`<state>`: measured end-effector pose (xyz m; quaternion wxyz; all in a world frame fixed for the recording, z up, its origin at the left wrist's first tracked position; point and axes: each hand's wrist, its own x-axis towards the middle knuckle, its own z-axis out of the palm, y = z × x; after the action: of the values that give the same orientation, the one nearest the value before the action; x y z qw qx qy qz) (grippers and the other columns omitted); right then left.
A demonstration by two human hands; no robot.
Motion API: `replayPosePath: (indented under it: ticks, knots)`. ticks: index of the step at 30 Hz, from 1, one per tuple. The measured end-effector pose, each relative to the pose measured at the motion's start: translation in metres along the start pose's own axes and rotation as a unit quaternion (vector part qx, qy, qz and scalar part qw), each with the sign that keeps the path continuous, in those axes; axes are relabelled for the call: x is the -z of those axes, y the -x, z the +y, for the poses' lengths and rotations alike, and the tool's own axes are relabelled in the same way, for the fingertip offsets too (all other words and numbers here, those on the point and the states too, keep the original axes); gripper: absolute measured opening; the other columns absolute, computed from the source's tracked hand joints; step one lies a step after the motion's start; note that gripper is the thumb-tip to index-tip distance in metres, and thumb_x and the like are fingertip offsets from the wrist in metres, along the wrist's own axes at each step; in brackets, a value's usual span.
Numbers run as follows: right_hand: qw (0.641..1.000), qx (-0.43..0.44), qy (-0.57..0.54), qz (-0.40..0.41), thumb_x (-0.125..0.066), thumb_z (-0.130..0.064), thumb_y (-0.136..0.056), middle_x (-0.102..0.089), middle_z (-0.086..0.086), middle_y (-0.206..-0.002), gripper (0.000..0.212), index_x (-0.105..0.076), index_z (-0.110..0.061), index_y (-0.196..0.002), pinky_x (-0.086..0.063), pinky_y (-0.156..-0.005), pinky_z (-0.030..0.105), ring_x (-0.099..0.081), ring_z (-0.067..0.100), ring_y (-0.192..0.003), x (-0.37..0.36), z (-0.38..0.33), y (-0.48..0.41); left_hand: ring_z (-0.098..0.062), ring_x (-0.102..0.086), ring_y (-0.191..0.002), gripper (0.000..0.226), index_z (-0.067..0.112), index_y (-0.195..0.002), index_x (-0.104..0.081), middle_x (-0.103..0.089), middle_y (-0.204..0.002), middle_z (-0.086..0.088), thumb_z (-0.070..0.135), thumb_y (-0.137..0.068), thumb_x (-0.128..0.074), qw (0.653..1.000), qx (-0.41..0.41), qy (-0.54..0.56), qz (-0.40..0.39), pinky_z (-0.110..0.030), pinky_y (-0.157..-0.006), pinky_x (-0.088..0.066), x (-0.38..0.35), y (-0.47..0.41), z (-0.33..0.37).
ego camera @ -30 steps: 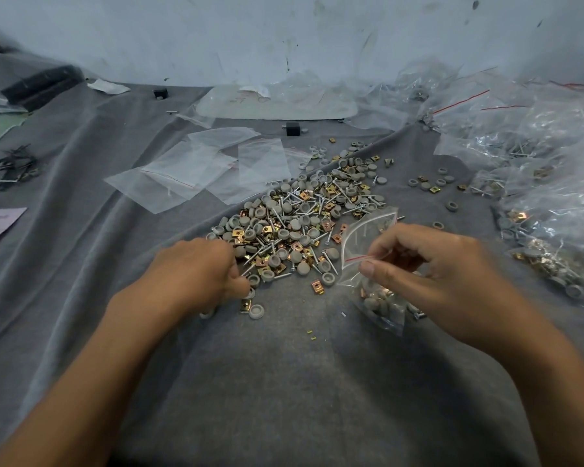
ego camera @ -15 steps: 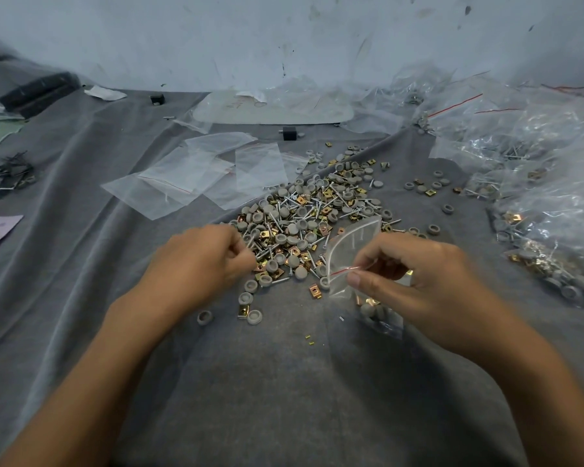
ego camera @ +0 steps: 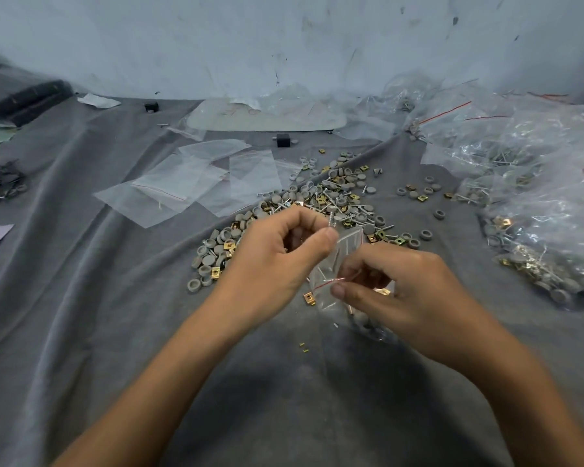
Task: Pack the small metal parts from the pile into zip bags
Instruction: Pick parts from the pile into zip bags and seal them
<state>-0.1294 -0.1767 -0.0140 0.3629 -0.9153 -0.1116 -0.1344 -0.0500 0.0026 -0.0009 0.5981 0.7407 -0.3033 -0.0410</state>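
Grey cloth [ego camera: 81,298], grey-and-gold parts [ego camera: 331,197], red-striped clear bag [ego camera: 331,284].

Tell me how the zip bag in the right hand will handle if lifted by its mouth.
Probably floppy: the zip bag is thin clear film that creases where the right hand pinches it. Likely bottom-heavy, since the grey parts sit bunched at its lower end, so it should hang and swing. Tipped, parts could spill from the open mouth.

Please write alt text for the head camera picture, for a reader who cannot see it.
A left hand pinches a screw over the zip bag that the right hand holds. Behind them lies the pile of small metal parts on grey cloth.
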Motion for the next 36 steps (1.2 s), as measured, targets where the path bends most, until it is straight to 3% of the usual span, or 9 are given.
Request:
replayPosePath:
  ticks: [8,13,16,19,21,24,28,32,36]
  knots:
    - [1.000,0.001,-0.004,0.004,-0.074,-0.035,-0.088,-0.063,-0.014,-0.077,0.010,-0.067,-0.029,-0.084,-0.048,-0.071,0.026,-0.061,0.010,-0.082,0.002,0.000,0.001,-0.004,-0.045,-0.057,0.007,0.022,-0.086,-0.071,-0.056,-0.065,0.005,0.018,-0.092,-0.071,1.000,-0.006,0.000,-0.003,-0.016,-0.051,-0.037,0.005,-0.001,-0.003]
    - [1.000,-0.003,-0.007,0.004,-0.075,-0.035,-0.087,-0.065,-0.014,-0.079,0.008,-0.068,-0.031,-0.085,-0.050,-0.072,0.029,-0.063,0.010,-0.083,0.003,0.002,0.002,-0.002,-0.045,-0.054,0.005,0.021,-0.094,-0.076,-0.060,-0.063,0.013,0.021,-0.091,-0.073,0.998,-0.013,-0.052,-0.018,-0.014,-0.051,-0.036,0.009,-0.001,-0.006]
    - [1.000,-0.005,-0.008,0.004,-0.074,-0.034,-0.088,-0.066,-0.015,-0.081,0.008,-0.068,-0.033,-0.084,-0.048,-0.071,0.021,-0.063,0.009,-0.084,0.004,0.001,0.002,0.003,-0.051,-0.057,0.013,0.026,-0.103,-0.077,-0.065,-0.068,0.020,0.027,-0.092,-0.070,0.994,-0.010,-0.099,-0.039,-0.013,-0.057,-0.039,0.019,-0.002,-0.003]
    - [1.000,-0.009,-0.012,0.008,-0.074,-0.033,-0.088,-0.066,-0.016,-0.083,0.007,-0.068,-0.032,-0.084,-0.045,-0.070,0.016,-0.063,0.009,-0.082,0.007,0.001,0.002,-0.001,-0.050,-0.060,0.012,0.029,-0.103,-0.074,-0.062,-0.068,0.009,0.026,-0.096,-0.064,0.991,0.008,-0.130,0.016,-0.021,-0.056,-0.043,0.046,-0.007,-0.003]
    - [1.000,-0.011,-0.020,0.012,-0.075,-0.030,-0.088,-0.067,-0.015,-0.081,0.008,-0.069,-0.030,-0.083,-0.045,-0.069,0.015,-0.064,0.010,-0.080,0.008,0.001,0.002,-0.005,-0.056,-0.064,0.009,0.032,-0.097,-0.072,-0.066,-0.075,0.006,0.030,-0.095,-0.064,0.979,0.035,-0.197,0.049,-0.028,-0.063,-0.050,0.065,-0.009,-0.008]
    - [1.000,-0.016,-0.020,0.009,-0.073,-0.033,-0.087,-0.067,-0.015,-0.079,0.007,-0.069,-0.029,-0.083,-0.046,-0.068,0.017,-0.065,0.010,-0.079,0.009,0.000,0.001,-0.006,-0.062,-0.073,0.007,0.034,-0.086,-0.069,-0.067,-0.080,0.015,0.036,-0.093,-0.066,0.940,0.094,-0.327,0.029,-0.035,-0.073,-0.053,0.083,-0.007,-0.019]
    - [1.000,-0.016,-0.017,0.007,-0.073,-0.033,-0.087,-0.067,-0.014,-0.079,0.007,-0.069,-0.028,-0.084,-0.046,-0.068,0.016,-0.065,0.010,-0.080,0.010,-0.002,0.002,-0.004,-0.061,-0.076,0.012,0.037,-0.080,-0.067,-0.066,-0.081,0.019,0.040,-0.092,-0.068,0.882,0.151,-0.446,-0.024,-0.031,-0.070,-0.048,0.083,-0.005,-0.034]
    - [1.000,-0.020,-0.016,0.003,-0.073,-0.034,-0.087,-0.066,-0.015,-0.078,0.008,-0.069,-0.028,-0.083,-0.044,-0.068,0.013,-0.064,0.008,-0.080,0.010,-0.004,0.002,-0.015,-0.064,-0.089,0.015,0.035,-0.092,-0.071,-0.069,-0.090,0.015,0.047,-0.092,-0.062,0.846,0.144,-0.513,-0.022,-0.034,-0.070,-0.048,0.063,-0.004,-0.046]
    - [1.000,-0.022,-0.015,0.001,-0.074,-0.032,-0.088,-0.067,-0.015,-0.081,0.007,-0.069,-0.030,-0.083,-0.045,-0.070,0.014,-0.063,0.008,-0.081,0.010,-0.004,0.002,-0.019,-0.067,-0.086,0.034,0.029,-0.087,-0.072,-0.071,-0.086,0.009,0.058,-0.093,-0.057,0.830,0.128,-0.543,0.003,-0.035,-0.066,-0.053,0.047,-0.006,-0.050]
